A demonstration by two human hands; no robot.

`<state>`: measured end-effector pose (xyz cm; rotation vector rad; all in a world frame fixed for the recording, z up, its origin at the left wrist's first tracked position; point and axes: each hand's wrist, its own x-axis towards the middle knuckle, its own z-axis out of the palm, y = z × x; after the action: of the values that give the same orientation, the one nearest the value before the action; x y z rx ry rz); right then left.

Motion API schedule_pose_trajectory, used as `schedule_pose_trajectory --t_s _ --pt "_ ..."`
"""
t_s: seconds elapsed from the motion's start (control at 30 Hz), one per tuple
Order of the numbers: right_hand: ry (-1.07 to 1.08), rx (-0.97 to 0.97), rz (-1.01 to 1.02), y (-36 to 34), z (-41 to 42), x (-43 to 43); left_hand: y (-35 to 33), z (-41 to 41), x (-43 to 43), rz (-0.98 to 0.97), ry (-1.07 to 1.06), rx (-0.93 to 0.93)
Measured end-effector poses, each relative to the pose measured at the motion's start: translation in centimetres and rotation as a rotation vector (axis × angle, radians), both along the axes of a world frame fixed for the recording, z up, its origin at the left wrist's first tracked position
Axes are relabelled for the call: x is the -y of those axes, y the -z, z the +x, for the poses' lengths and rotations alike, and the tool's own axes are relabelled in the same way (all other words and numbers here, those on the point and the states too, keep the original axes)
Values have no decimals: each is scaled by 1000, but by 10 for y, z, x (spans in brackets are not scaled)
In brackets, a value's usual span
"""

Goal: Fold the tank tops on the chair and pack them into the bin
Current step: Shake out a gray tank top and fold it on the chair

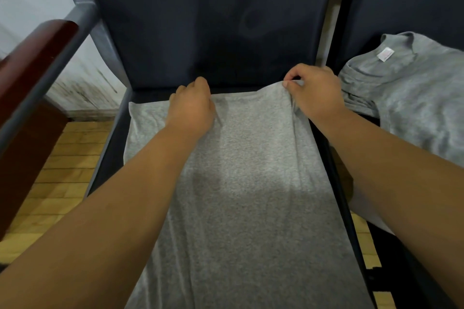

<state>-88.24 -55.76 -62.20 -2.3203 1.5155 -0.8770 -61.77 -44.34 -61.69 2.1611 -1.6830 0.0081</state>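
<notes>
A dark chair seat [110, 150] is carrying one grey tank top [251, 183], spread flat up to its far edge. The right hand [316, 93] is pinching the top's far right corner, and the left hand [193, 108] is curling its fingers onto the far hem. Folding seems to be just starting. More tops [414, 88] are waiting on the right, and no bin is showing. The backrest [200, 20] is blocking the far side, leaving room only nearward.

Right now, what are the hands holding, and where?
The grey tank top, at its far edge: right hand pinches the right corner, left hand grips further left.
</notes>
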Motion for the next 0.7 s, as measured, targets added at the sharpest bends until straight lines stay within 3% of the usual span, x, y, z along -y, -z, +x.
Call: schedule_pose_trajectory --t_s 0.17,0.53,0.7 --pt "22 -19 46 1 -7 1 2 5 4 6 84 11" --pt "93 25 95 -1 -7 0 -2 -1 2 -95 29 -20" --pt "-23 70 38 -8 -5 -2 -5 -3 2 -69 19 -3"
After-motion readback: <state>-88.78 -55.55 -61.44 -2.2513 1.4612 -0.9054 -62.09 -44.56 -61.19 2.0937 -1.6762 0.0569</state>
